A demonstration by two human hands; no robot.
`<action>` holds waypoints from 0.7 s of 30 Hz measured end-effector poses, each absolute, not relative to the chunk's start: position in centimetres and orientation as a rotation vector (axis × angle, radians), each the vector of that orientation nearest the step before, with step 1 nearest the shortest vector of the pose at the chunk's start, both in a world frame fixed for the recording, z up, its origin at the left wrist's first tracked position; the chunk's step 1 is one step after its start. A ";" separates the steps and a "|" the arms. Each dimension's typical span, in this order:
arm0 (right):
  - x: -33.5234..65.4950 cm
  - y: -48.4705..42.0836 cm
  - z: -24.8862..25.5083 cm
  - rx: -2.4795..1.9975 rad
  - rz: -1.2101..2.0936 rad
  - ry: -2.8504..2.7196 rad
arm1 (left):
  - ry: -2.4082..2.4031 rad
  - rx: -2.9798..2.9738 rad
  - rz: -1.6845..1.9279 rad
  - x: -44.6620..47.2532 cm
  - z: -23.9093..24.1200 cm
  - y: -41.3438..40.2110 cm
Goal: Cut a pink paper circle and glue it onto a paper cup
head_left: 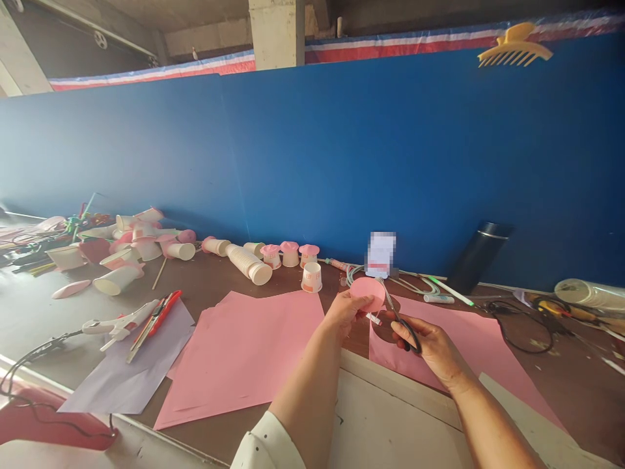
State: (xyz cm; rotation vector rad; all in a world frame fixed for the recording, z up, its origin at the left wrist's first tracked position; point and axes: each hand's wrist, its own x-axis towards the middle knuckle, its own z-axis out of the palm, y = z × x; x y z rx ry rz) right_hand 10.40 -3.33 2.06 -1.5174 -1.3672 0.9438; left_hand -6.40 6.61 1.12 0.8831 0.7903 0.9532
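My left hand [343, 311] pinches a round pink paper piece [367, 292] and holds it up above the table. My right hand [428, 344] grips black-handled scissors [396, 313], whose blades reach up along the right edge of the pink piece. Under both hands lies a pink paper sheet [469, 345] on the brown table [205, 286]. A larger stack of pink sheets [244, 352] lies to the left of my left forearm.
Many paper cups [247, 262], some with pink tops, lie along the blue wall [312, 150]. A white glue gun [120, 323] and red-handled cutter [156, 314] rest on lilac paper at left. A dark flask [477, 256], cables [517, 326] and stacked cups [588, 294] sit right.
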 end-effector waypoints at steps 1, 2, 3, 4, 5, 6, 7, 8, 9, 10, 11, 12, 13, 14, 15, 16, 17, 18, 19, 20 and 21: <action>10.4 -3.3 2.1 -1.509 0.949 -1.360 | 0.792 0.884 0.954 -6.4 1.1 6.6; 10.4 -3.3 2.0 -1.500 0.954 -1.354 | 0.789 0.887 0.954 -6.4 1.1 6.6; 10.4 -3.3 2.0 -1.491 0.956 -1.350 | 0.784 0.889 0.955 -6.5 1.1 6.6; 10.4 -3.3 2.0 -1.485 0.955 -1.350 | 0.782 0.892 0.953 -6.5 1.1 6.6; 10.4 -3.3 2.1 -1.481 0.952 -1.353 | 0.785 0.895 0.952 -6.5 1.1 6.6; 10.3 -3.3 2.1 -1.479 0.947 -1.356 | 0.791 0.896 0.950 -6.5 1.1 6.6; 10.3 -3.3 2.1 -1.479 0.942 -1.358 | 0.797 0.897 0.948 -6.5 1.1 6.6; 10.3 -3.3 2.2 -1.482 0.937 -1.358 | 0.799 0.898 0.947 -6.5 1.1 6.7; 10.3 -3.3 2.2 -1.487 0.933 -1.357 | 0.798 0.899 0.949 -6.5 1.0 6.7; 10.2 -3.3 2.2 -1.492 0.931 -1.356 | 0.791 0.898 0.951 -6.5 1.0 6.7; 10.2 -3.3 2.3 -1.498 0.927 -1.354 | 0.782 0.896 0.954 -6.5 1.0 6.7; 10.2 -3.3 2.3 -1.506 0.924 -1.354 | 0.776 0.896 0.955 -6.5 0.9 6.7; 10.2 -3.3 2.3 -1.512 0.920 -1.355 | 0.775 0.897 0.954 -6.5 0.9 6.7; 10.2 -3.3 2.3 -1.516 0.917 -1.356 | 0.777 0.900 0.950 -6.5 0.9 6.7; 10.2 -3.3 2.3 -1.518 0.914 -1.357 | 0.781 0.903 0.945 -6.5 0.9 6.6; 10.2 -3.3 2.3 -1.518 0.912 -1.358 | 0.783 0.904 0.942 -6.5 1.0 6.6; 10.1 -3.3 2.3 -1.516 0.913 -1.360 | 0.781 0.902 0.941 -6.5 1.0 6.6; 10.1 -3.3 2.3 -1.515 0.914 -1.364 | 0.772 0.900 0.942 -6.5 1.0 6.6; 10.1 -3.4 2.4 -1.518 0.914 -1.365 | 0.761 0.896 0.942 -6.5 1.0 6.6; 10.1 -3.4 2.4 -1.524 0.914 -1.367 | 0.753 0.893 0.943 -6.5 1.0 6.6; 10.1 -3.4 2.4 -1.532 0.911 -1.369 | 0.750 0.891 0.943 -6.4 1.0 6.6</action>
